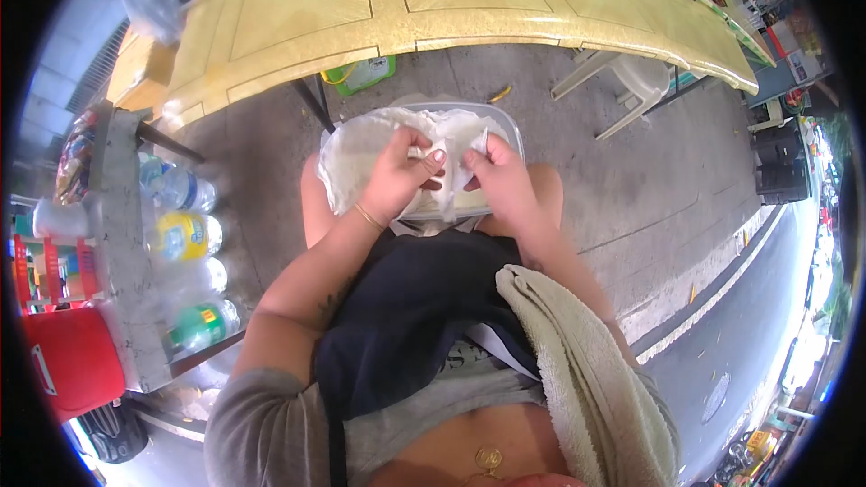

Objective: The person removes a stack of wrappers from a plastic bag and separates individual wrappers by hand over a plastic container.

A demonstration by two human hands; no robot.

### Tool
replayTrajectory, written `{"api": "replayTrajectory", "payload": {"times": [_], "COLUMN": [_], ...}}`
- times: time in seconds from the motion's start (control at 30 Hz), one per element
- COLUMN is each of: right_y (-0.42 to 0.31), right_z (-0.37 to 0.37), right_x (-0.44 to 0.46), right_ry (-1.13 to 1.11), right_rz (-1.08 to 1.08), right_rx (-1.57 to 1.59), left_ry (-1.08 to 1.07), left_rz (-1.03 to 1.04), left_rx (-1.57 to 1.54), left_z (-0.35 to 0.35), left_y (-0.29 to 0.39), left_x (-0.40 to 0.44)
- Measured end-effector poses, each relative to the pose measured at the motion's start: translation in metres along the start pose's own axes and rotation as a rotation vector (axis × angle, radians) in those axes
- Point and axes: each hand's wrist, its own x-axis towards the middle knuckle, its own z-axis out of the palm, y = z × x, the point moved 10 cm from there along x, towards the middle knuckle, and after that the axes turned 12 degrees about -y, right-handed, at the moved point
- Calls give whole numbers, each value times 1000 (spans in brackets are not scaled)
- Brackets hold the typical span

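A clear plastic tub rests on my lap, with a pile of thin, round, soft white sheets that look like spring roll wrappers spilling over its left rim. My left hand is closed, thumb and fingers pinching a thin white wrapper over the tub. A little to the right, my right hand pinches another edge of white wrapper near its fingertips. Between the two hands the wrapper hangs loose and crumpled. Whether both hands hold one and the same sheet, I cannot tell.
A table with a yellow patterned cover stands ahead, a green box beneath it. White plastic chair legs show at right. Bottles line the left, beside a red cooler. A beige towel hangs over my shoulder.
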Motion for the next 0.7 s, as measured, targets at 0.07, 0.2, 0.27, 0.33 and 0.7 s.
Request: {"api": "replayTrajectory", "payload": {"times": [0.07, 0.2, 0.27, 0.33, 0.7], "right_y": [11, 19, 12, 14, 41], "right_z": [9, 30, 32, 30, 13], "right_x": [7, 10, 6, 4, -2], "right_ry": [-15, -64, -35, -13, 17], "right_rz": [-51, -95, -86, -38, 87], "right_rx": [-42, -20, 51, 119, 416], "left_ry": [-72, 79, 135, 129, 135], "left_rz": [-147, -19, -41, -184, -185], "left_rx": [292, 682, 690, 593, 734], "left_z": [11, -1, -10, -18, -29], "left_y": [5, -7, -13, -24, -43], "left_x": [-4, 1, 3, 3, 11]}}
